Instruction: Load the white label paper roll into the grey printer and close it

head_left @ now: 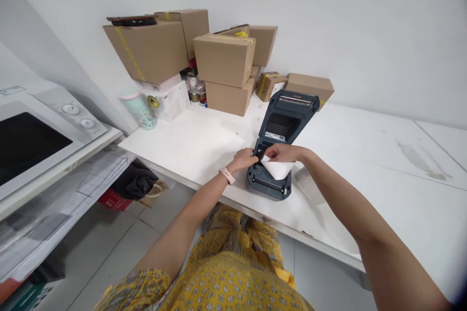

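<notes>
A dark blue-grey label printer (268,185) stands on the white table near its front edge, its lid (290,116) tipped up and back. My right hand (280,152) reaches over the printer's bay from the right, fingers curled round a white label roll (279,170) that sits tilted in or just above the bay. On the printer's left side rests my left hand (243,159), gripping the side wall with the thumb over the inner edge. The fingertips of both hands are partly hidden. A pink band (226,175) circles my left wrist.
Cardboard boxes (224,63) are stacked along the wall behind the printer. A mint tumbler (138,109) and a white carton (170,99) stand at the table's far left. A white microwave (47,121) is on a separate shelf to the left. White table surface (383,155) extends to the right.
</notes>
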Demonstrator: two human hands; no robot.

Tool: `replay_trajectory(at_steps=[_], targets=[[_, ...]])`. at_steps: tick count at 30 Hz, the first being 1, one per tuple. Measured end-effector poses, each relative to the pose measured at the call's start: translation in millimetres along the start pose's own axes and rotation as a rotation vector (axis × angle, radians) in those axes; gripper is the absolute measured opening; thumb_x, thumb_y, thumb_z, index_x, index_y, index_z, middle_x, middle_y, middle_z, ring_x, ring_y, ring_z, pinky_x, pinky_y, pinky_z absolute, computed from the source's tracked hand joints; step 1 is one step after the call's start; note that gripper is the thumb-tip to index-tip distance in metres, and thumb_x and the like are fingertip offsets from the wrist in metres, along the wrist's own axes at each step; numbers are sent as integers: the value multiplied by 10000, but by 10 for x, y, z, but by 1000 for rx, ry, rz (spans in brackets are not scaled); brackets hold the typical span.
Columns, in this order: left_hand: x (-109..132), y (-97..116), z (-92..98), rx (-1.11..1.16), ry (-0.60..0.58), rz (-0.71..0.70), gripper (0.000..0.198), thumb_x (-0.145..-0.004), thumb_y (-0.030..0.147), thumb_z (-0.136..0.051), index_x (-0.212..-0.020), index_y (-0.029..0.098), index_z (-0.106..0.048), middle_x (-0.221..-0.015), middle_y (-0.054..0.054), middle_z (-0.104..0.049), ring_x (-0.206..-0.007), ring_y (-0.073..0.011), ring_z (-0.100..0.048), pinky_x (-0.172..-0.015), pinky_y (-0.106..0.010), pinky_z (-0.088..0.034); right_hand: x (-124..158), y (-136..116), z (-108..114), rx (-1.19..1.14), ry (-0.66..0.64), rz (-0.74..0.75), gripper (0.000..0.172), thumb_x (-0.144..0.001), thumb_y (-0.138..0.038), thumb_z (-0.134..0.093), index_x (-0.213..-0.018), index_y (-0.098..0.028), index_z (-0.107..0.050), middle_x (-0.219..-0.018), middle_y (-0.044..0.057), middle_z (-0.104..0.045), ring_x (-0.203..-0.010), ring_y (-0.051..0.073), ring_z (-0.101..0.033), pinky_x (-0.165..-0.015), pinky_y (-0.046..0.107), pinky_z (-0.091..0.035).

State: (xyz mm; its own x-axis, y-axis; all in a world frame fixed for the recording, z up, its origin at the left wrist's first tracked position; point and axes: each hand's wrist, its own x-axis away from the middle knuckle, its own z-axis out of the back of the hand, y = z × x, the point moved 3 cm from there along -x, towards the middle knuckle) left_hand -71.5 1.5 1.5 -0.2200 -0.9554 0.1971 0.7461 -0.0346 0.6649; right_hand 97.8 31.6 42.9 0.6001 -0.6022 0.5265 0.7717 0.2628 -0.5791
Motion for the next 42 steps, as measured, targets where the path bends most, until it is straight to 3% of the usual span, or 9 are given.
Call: replay_trajectory(at_steps=[7,12,17,24,30,32,35,38,42], targets=[[94,-22,-86,131,276,38,506,-734,251,-625,-1229,226,-523,-841,-10,-672,-844,-220,-639,-714,-291,-437,-292,173,-43,174,138,-12,369,-626,-274,-700,-985,-189,-679,-913,49,-750,-822,217,-677,-626,250,-470],[113,-32,-111,248,400,-115,333,-698,139,-638,-1004,226,-543,-940,8,-604,-807,-146,-583,-766,-267,-457,-205,189,-79,249,202,2,256,-678,-241,-639,-931,-217,-672,-983,26,-745,-901,213,-662,-690,252,-446],[108,-14,-113,280,366,-221,133,-719,77,-600,-759,196,-643,-1010,-29,-557,-878,-141,-581,-839,-271,-492,-41,89,-102,279,138,36,261,-713,-289,-623,-953,-261,-722,-946,-25,-753,-883,205,-659,-692,252,-433],[118,-5,-139,175,252,-123,268,-835,145,-548,-854,258,-790,-1281,-36,-574,-1199,-202,-563,-1037,-309,-452,17,85,-102,278,97,40,475,-804,-631,-537,-929,-243,-781,-889,-3,-771,-866,237,-666,-688,277,-445],[208,61,-116,81,217,-101,283,-867,229,-519,-927,266,-793,-1108,-9,-720,-1020,-189,-642,-902,-278,-496,31,95,-128,313,112,53,471,-733,-628,-628,-1036,-302,-781,-1015,1,-780,-970,268,-686,-870,326,-473],[255,95,-118,67,221,-106,295,-870,238,-508,-948,272,-790,-1092,-5,-732,-1011,-194,-649,-876,-275,-501,44,77,-170,352,130,63,445,-721,-601,-645,-1011,-291,-781,-1027,22,-776,-1040,300,-669,-1011,395,-416],[319,137,-127,59,207,-84,279,-858,282,-536,-991,290,-781,-1123,-1,-725,-1042,-206,-649,-889,-279,-501,73,56,-253,381,146,82,491,-737,-636,-616,-1035,-272,-757,-1063,51,-765,-1152,341,-624,-1183,515,-180],[356,164,-131,82,178,-78,274,-843,369,-583,-1026,295,-772,-1158,-3,-710,-1056,-212,-651,-911,-280,-499,112,45,-314,391,152,94,593,-725,-708,-600,-1092,-257,-718,-1124,78,-745,-1196,367,-599,-1202,568,-46],[363,161,-138,104,160,-81,298,-848,415,-591,-1053,282,-761,-1183,-20,-694,-1096,-232,-640,-953,-303,-491,139,45,-335,383,149,96,586,-727,-692,-615,-1109,-254,-693,-1209,99,-709,-1238,376,-566,-1202,578,-13]])
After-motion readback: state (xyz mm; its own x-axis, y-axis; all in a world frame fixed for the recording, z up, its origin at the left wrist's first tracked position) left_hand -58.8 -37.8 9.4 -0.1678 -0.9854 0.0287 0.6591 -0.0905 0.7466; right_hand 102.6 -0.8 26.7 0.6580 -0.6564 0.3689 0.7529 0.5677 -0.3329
